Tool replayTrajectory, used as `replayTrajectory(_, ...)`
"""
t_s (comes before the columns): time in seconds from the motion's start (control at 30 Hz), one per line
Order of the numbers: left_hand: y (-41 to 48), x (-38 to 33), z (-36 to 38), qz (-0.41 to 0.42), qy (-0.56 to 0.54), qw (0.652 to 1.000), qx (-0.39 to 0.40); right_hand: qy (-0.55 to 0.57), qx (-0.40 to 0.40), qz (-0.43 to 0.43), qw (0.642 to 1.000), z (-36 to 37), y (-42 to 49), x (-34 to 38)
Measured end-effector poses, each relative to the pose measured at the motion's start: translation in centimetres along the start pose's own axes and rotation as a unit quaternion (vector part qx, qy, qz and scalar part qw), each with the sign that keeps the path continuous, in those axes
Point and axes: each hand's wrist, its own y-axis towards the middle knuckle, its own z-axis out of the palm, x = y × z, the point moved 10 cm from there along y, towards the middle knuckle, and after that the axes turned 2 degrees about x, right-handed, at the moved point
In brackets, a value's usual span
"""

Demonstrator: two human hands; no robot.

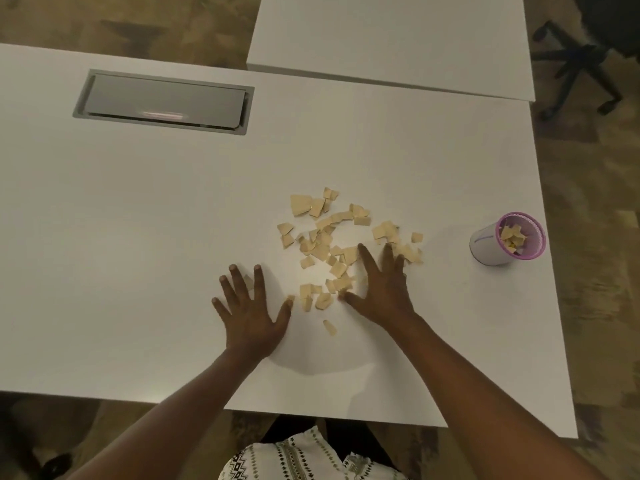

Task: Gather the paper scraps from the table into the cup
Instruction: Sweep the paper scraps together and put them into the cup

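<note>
1. White patterned cloth [304, 459] lies nearest to us, below the near edge of the white surface [138, 220].
2. Our left hand [251, 308] lies flat with its fingers spread and grips nothing; a scrap shows between its fingers.
3. Our right hand [381, 289] is also spread, its straight fingers resting among the tan paper scraps [322, 244] and clasping none.
4. Well apart to the right stands the pink-rimmed cup [491, 251], with scraps inside.
5. Farther off, we see a grey hatch [162, 100] set in the surface.
</note>
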Motion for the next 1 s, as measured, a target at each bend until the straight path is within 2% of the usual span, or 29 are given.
replayTrajectory(0.2, -0.8, -3.4, 0.3, 0.096, 0.011, 0.995, 0.01, -0.089, 0.015, -0.077, 0.993, 2.1, -0.3, 4.5)
replayTrajectory(0.5, -2.4, -9.3, 1.8, 0.267, 0.014, 0.963, 0.043, -0.112, 0.034, -0.099, 0.988, 2.3, -0.6, 6.4)
replayTrajectory(0.77, -3.0, -11.2, -0.3, 0.373, 0.113, 0.921, -0.013, -0.152, -0.021, -0.16, 0.975, 0.7, -1.6, 6.9)
replayTrajectory(1.0, -2.1, -12.6, -1.6, 0.407, 0.129, 0.904, -0.022, -0.084, -0.076, -0.159, 0.981, -0.3, -1.2, 5.8)
